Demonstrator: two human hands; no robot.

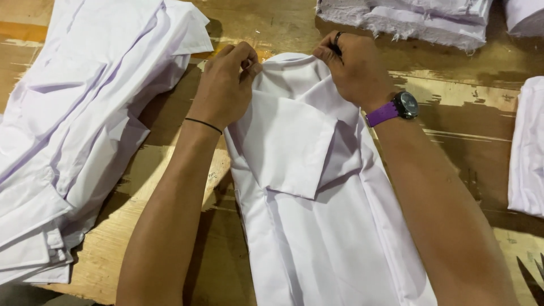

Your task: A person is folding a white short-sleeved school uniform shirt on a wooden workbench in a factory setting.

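A white shirt (317, 215) lies lengthwise on the wooden table (453, 113), its collar end pointing away from me and a short sleeve folded across its middle. My left hand (225, 85) pinches the shirt's collar at its left side. My right hand (354, 68) grips the collar's right side, fingers curled over the fabric. A thin black band circles my left wrist. On my right wrist sits a watch with a purple strap (396, 109), and a dark ring shows on one finger.
A large pile of white shirts (73, 124) covers the table's left side. Folded white cloth with frayed edges (408, 17) lies at the far edge. More white fabric (527, 147) sits at the right edge. A dark pointed object pokes in at the bottom right.
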